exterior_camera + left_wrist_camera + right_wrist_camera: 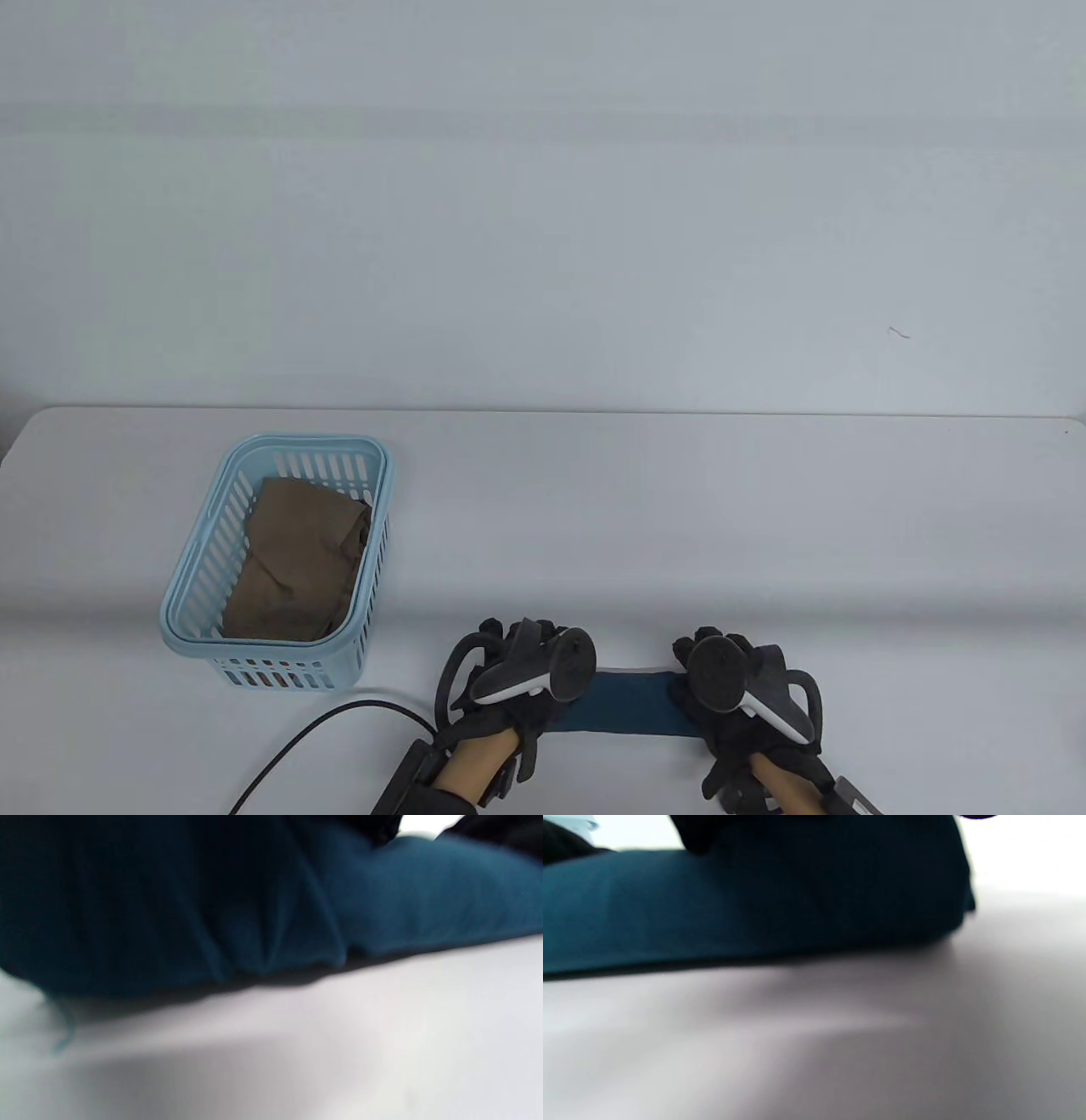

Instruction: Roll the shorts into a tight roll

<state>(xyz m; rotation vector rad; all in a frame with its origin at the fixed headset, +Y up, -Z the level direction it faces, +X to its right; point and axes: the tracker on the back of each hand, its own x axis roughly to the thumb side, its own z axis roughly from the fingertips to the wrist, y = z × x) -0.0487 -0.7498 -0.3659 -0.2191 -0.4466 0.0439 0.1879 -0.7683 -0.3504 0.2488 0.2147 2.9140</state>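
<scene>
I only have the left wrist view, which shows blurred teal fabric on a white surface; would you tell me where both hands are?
Observer: In the table view, the left hand and right hand each sit on one end of the teal shorts.
Operator: Is anything else on the table?
Observer: Yes, a light blue basket holding a brown garment, to the left.
Operator: Is the right end lying flat?
Observer: The right wrist view shows it bulging up, rounded.

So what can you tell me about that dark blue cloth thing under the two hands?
The dark teal-blue fabric shorts lie on the white table near its front edge, bundled into a long, low roll running left to right. The cloth looks soft, with folds at its left end. The gloved left hand rests on one end, the gloved right hand on the other.
</scene>
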